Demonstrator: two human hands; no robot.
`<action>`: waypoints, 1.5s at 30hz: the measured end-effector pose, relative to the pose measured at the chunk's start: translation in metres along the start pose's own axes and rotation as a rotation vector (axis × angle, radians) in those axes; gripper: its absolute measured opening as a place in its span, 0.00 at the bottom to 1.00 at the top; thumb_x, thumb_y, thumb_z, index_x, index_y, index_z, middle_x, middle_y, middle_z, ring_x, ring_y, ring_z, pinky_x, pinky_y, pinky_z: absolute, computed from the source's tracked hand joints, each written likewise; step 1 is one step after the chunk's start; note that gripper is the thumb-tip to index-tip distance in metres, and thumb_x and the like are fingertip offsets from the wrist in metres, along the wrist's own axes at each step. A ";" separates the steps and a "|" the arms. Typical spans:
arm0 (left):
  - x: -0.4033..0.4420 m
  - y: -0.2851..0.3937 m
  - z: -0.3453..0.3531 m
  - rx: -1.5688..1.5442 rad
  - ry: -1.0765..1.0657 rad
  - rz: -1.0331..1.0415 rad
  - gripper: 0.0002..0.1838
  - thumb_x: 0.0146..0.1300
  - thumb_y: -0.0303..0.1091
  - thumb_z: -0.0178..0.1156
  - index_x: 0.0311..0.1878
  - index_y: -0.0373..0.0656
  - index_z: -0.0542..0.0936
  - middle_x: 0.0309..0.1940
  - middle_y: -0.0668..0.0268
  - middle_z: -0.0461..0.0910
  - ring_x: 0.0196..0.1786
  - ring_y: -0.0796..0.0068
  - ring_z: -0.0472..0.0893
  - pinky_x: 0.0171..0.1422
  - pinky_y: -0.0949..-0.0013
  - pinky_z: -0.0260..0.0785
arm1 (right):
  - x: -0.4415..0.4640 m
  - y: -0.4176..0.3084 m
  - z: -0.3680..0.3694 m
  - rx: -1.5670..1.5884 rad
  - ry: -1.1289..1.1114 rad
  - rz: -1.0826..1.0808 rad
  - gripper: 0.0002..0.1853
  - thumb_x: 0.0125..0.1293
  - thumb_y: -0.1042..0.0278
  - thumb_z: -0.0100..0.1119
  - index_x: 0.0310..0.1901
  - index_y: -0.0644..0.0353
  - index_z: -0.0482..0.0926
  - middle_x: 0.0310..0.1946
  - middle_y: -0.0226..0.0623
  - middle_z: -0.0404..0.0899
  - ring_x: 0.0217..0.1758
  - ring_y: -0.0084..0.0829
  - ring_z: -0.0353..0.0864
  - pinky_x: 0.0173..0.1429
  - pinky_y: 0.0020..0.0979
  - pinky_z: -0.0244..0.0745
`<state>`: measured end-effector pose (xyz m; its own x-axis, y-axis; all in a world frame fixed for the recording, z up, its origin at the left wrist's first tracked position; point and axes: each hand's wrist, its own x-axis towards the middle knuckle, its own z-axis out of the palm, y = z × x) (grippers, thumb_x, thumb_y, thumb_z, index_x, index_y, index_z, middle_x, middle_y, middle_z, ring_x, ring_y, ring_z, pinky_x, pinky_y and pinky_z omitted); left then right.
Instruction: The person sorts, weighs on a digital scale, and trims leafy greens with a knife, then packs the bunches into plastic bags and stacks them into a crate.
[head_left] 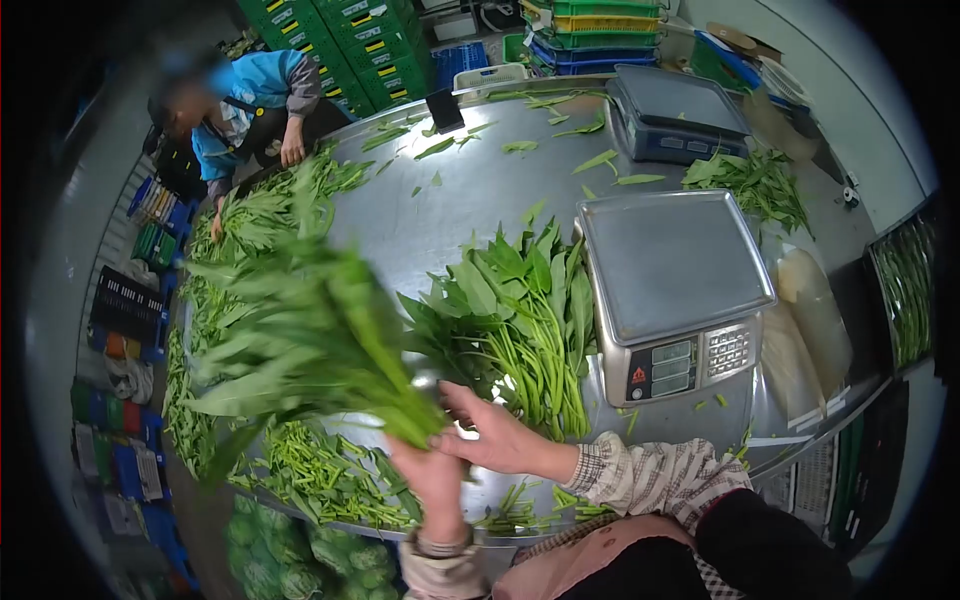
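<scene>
My left hand (pixel 430 482) is closed around the stems of a large bunch of water spinach (pixel 320 350), lifted above the steel table and smeared by motion. Its leaves point up and to the left. My right hand (pixel 500 432) is at the stem ends beside my left hand, its fingers curled against them with the thumb raised. A small shiny spot by the thumb is too blurred to name. Right of the held bunch, a second pile of water spinach (pixel 540 340) lies with stems toward me. It rests against a silver digital scale (pixel 675 265).
Loose greens (pixel 330 475) and cut stems cover the near and left sides of the steel table (pixel 400 225). A second scale (pixel 680 105) and a dark phone-like object (pixel 445 110) are farther back. Across the left corner, a person in a blue vest (pixel 265 80) handles greens. Green crates (pixel 350 50) stand behind.
</scene>
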<state>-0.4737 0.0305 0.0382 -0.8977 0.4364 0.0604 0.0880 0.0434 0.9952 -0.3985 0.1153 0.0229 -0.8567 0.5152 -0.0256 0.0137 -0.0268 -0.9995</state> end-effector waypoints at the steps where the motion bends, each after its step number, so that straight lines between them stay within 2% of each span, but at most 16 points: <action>1: -0.015 -0.003 0.018 0.227 -0.084 0.259 0.30 0.54 0.24 0.65 0.61 0.33 0.67 0.47 0.58 0.77 0.48 0.67 0.79 0.52 0.65 0.73 | 0.001 -0.019 -0.010 -0.071 -0.011 0.026 0.44 0.59 0.50 0.68 0.67 0.70 0.59 0.57 0.54 0.72 0.59 0.43 0.75 0.64 0.38 0.69; 2: -0.026 0.007 0.041 0.302 -0.103 0.366 0.25 0.56 0.26 0.63 0.57 0.33 0.70 0.47 0.59 0.76 0.48 0.62 0.79 0.55 0.61 0.70 | 0.002 -0.042 -0.026 -0.144 -0.025 0.055 0.42 0.58 0.51 0.69 0.66 0.70 0.61 0.57 0.53 0.72 0.58 0.43 0.75 0.64 0.37 0.69; 3: -0.030 0.015 0.058 -0.040 -0.211 0.253 0.28 0.56 0.27 0.65 0.60 0.32 0.68 0.49 0.56 0.77 0.52 0.65 0.78 0.56 0.62 0.71 | 0.001 -0.053 -0.044 -0.106 0.068 -0.120 0.37 0.55 0.55 0.70 0.61 0.69 0.67 0.55 0.49 0.74 0.55 0.39 0.76 0.61 0.36 0.70; 5: -0.022 0.036 0.084 0.062 -0.509 0.221 0.30 0.51 0.26 0.69 0.58 0.31 0.69 0.47 0.55 0.77 0.49 0.62 0.80 0.54 0.62 0.73 | -0.004 -0.094 -0.091 -0.002 0.101 -0.004 0.25 0.52 0.61 0.71 0.49 0.67 0.77 0.40 0.38 0.82 0.43 0.31 0.80 0.51 0.32 0.76; 6: -0.014 0.061 0.096 0.392 -0.627 0.517 0.33 0.49 0.28 0.72 0.58 0.29 0.68 0.45 0.52 0.78 0.47 0.58 0.81 0.53 0.62 0.74 | -0.004 -0.101 -0.123 -0.098 0.089 -0.012 0.19 0.52 0.65 0.71 0.43 0.66 0.80 0.35 0.35 0.83 0.38 0.28 0.81 0.46 0.29 0.77; 9: -0.003 0.125 0.123 0.180 -0.966 0.318 0.36 0.50 0.31 0.73 0.60 0.27 0.68 0.42 0.50 0.80 0.44 0.59 0.83 0.49 0.63 0.76 | -0.018 -0.133 -0.187 0.153 0.305 -0.047 0.14 0.52 0.69 0.70 0.38 0.66 0.82 0.32 0.36 0.83 0.31 0.25 0.83 0.39 0.27 0.78; 14: 0.012 0.055 0.095 0.166 -0.450 0.145 0.26 0.57 0.31 0.70 0.56 0.32 0.74 0.39 0.56 0.83 0.36 0.66 0.84 0.44 0.68 0.77 | -0.042 -0.092 -0.307 0.653 0.204 0.021 0.17 0.57 0.72 0.64 0.47 0.70 0.76 0.32 0.44 0.82 0.27 0.32 0.84 0.27 0.30 0.82; 17: -0.008 -0.041 0.060 0.540 -0.385 0.157 0.28 0.52 0.43 0.72 0.50 0.33 0.76 0.35 0.50 0.82 0.36 0.60 0.83 0.41 0.63 0.75 | -0.050 -0.018 -0.337 0.503 0.452 0.433 0.20 0.58 0.68 0.66 0.48 0.70 0.75 0.31 0.45 0.82 0.27 0.33 0.84 0.27 0.31 0.82; 20: -0.035 -0.068 0.062 0.776 -0.396 0.139 0.30 0.52 0.49 0.71 0.48 0.32 0.78 0.39 0.50 0.82 0.42 0.55 0.82 0.48 0.59 0.74 | -0.063 -0.007 -0.338 0.450 0.538 0.449 0.22 0.57 0.64 0.69 0.49 0.70 0.75 0.30 0.46 0.82 0.27 0.33 0.84 0.26 0.31 0.81; 21: -0.036 -0.073 0.066 0.795 -0.381 0.132 0.28 0.53 0.49 0.70 0.47 0.34 0.78 0.40 0.50 0.82 0.43 0.54 0.82 0.48 0.58 0.73 | -0.067 -0.012 -0.336 0.297 0.601 0.413 0.23 0.58 0.62 0.70 0.46 0.72 0.76 0.34 0.46 0.82 0.35 0.34 0.85 0.34 0.33 0.82; 24: -0.029 -0.089 0.071 0.874 -0.387 0.235 0.25 0.52 0.46 0.70 0.45 0.36 0.78 0.36 0.53 0.79 0.40 0.53 0.78 0.43 0.56 0.71 | -0.079 -0.012 -0.307 -1.282 1.160 -0.139 0.19 0.59 0.65 0.68 0.45 0.73 0.77 0.36 0.42 0.82 0.38 0.32 0.84 0.41 0.33 0.80; 26: -0.021 -0.091 0.065 0.639 -0.366 0.091 0.17 0.53 0.41 0.70 0.35 0.36 0.80 0.29 0.57 0.79 0.34 0.61 0.79 0.38 0.61 0.70 | -0.091 -0.053 -0.236 -0.747 0.863 -0.049 0.18 0.60 0.66 0.66 0.47 0.69 0.78 0.37 0.38 0.82 0.37 0.31 0.81 0.43 0.32 0.76; 29: -0.004 -0.076 0.048 0.132 -0.423 -0.378 0.07 0.61 0.30 0.64 0.34 0.35 0.80 0.32 0.66 0.80 0.35 0.81 0.75 0.39 0.75 0.67 | -0.094 -0.004 -0.149 -0.482 0.325 0.090 0.11 0.62 0.64 0.64 0.37 0.66 0.80 0.29 0.42 0.82 0.30 0.33 0.83 0.34 0.33 0.76; 32: -0.001 -0.079 0.046 -0.146 -0.430 -0.480 0.10 0.65 0.31 0.61 0.45 0.35 0.79 0.36 0.65 0.82 0.36 0.78 0.80 0.40 0.73 0.72 | -0.077 0.066 -0.122 -0.534 0.350 0.198 0.14 0.60 0.60 0.65 0.34 0.65 0.80 0.24 0.44 0.82 0.27 0.40 0.84 0.34 0.36 0.77; 38: -0.014 -0.074 0.078 -0.130 -0.292 -0.645 0.26 0.60 0.31 0.67 0.56 0.28 0.68 0.41 0.59 0.77 0.42 0.74 0.78 0.46 0.75 0.70 | -0.060 0.069 -0.107 -0.609 0.461 0.232 0.15 0.57 0.57 0.68 0.35 0.63 0.81 0.20 0.40 0.80 0.24 0.42 0.82 0.32 0.39 0.76; 45: -0.015 -0.072 0.084 -0.054 -0.145 -0.586 0.32 0.55 0.33 0.71 0.55 0.22 0.68 0.45 0.54 0.77 0.45 0.71 0.78 0.49 0.74 0.71 | -0.049 0.071 -0.093 -0.592 0.370 0.130 0.12 0.57 0.62 0.66 0.40 0.59 0.81 0.32 0.41 0.80 0.33 0.43 0.81 0.38 0.40 0.76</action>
<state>-0.4305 0.0969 -0.0409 -0.7221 0.4715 -0.5061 -0.4284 0.2697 0.8624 -0.3077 0.1675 -0.0487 -0.5994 0.7992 -0.0441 0.4716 0.3081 -0.8262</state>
